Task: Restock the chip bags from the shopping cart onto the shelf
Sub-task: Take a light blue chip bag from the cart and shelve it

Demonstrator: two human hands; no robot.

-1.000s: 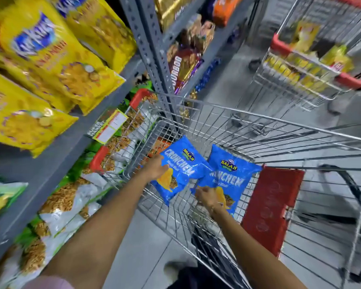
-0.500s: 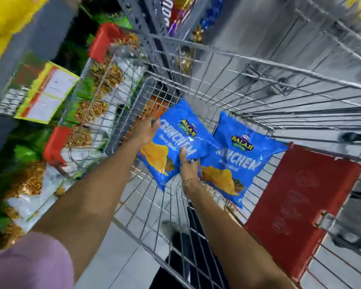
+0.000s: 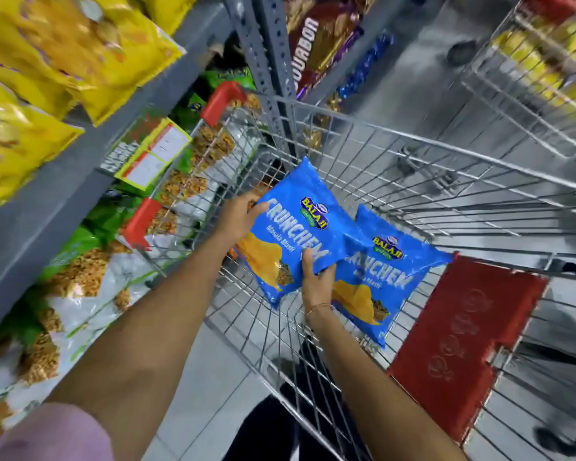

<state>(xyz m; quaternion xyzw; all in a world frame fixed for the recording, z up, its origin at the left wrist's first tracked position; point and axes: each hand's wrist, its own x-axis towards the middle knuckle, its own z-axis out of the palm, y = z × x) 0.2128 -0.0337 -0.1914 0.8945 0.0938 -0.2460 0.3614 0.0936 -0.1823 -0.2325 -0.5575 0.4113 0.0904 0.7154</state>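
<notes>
Two blue bags, two hands, two carts

Two blue Balaji Crunchem chip bags (image 3: 300,227) (image 3: 389,271) sit inside one wire shopping cart (image 3: 413,141); two bare hands, left hand (image 3: 238,217) and right hand (image 3: 316,281), are on them. A second wire cart (image 3: 512,91) stands at upper right. One yellow-edged price tag (image 3: 153,153) hangs on the grey shelf (image 3: 47,201). The yellow and green snack bags are too blurred to count.

Two chip bags (image 3: 296,227) (image 3: 383,271) overlap at frame centre inside the cart (image 3: 413,144); the shelf (image 3: 57,194) runs along the left, a second cart (image 3: 529,71) upper right.
</notes>
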